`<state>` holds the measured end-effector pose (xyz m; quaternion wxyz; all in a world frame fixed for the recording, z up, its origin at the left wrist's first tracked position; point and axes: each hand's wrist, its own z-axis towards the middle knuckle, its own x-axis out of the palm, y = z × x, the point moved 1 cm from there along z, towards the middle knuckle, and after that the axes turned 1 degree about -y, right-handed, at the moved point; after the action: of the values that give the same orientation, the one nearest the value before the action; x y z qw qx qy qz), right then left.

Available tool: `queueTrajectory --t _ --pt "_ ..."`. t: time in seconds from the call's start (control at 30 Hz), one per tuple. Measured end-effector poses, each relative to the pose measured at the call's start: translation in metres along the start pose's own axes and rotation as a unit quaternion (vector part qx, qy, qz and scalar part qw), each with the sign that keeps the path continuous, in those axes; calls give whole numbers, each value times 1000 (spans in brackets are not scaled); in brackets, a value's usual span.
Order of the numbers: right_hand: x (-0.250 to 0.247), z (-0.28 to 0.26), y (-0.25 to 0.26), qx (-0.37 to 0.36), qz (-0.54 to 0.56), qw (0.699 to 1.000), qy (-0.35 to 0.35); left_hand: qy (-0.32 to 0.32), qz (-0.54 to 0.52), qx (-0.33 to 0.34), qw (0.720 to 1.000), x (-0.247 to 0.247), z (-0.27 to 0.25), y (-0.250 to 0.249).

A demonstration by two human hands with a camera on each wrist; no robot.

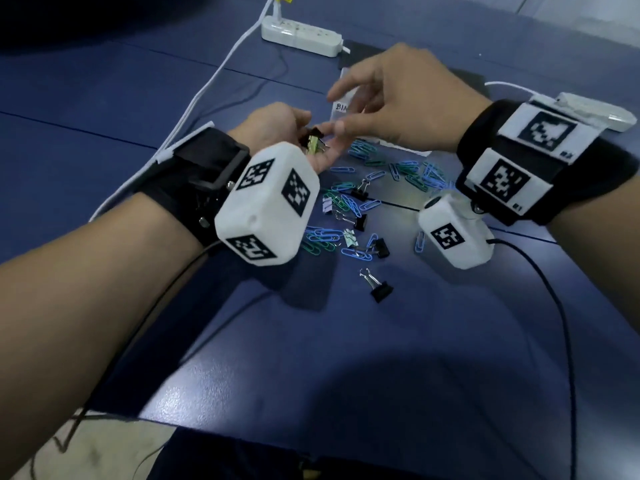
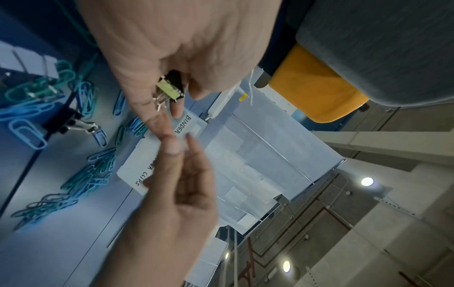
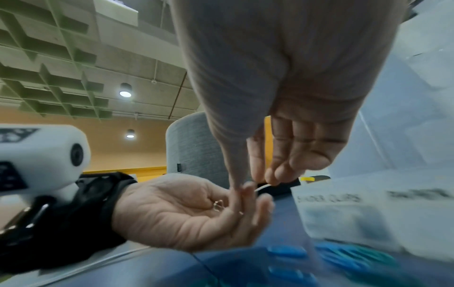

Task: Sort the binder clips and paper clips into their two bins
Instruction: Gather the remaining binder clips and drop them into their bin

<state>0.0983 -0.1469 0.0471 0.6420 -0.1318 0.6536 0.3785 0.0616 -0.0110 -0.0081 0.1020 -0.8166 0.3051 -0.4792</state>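
Observation:
My left hand lies palm up above the blue table, fingers curled round a few binder clips, black and pale yellow; one wire handle shows in the palm. My right hand hovers just right of it, fingers relaxed and holding nothing, thumb tip touching the left fingertips. Behind the hands stand two clear bins, labelled BINDER CLIPS and PAPER CLIPS. Blue and green paper clips lie scattered below the hands, mixed with black binder clips.
A white power strip sits at the far edge, its white cable running down the left. A white device lies at the right. A black wrist cable crosses the table on the right.

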Motion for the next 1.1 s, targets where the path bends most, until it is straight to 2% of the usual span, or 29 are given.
queueTrajectory --t 0.07,0.17,0.33,0.7,0.87,0.97,1.1 --pt "-2 -13 -10 12 -15 1000 5 -33 28 14 999 0 0 -1" --pt "6 -29 -19 28 -27 998 53 -71 50 58 995 -4 0 -5" --pt "28 -36 -16 36 -47 993 98 -71 49 70 994 -5 -6 -5" --pt "32 -37 -14 86 -41 993 66 -54 127 46 989 -4 -14 9" --pt "16 -35 -9 107 27 994 1 -49 146 51 987 -3 -15 16" --pt "8 -29 7 72 41 996 -34 -32 147 28 988 -2 -16 23" --pt "11 -19 28 21 20 1000 -8 18 87 -6 996 0 -24 26"
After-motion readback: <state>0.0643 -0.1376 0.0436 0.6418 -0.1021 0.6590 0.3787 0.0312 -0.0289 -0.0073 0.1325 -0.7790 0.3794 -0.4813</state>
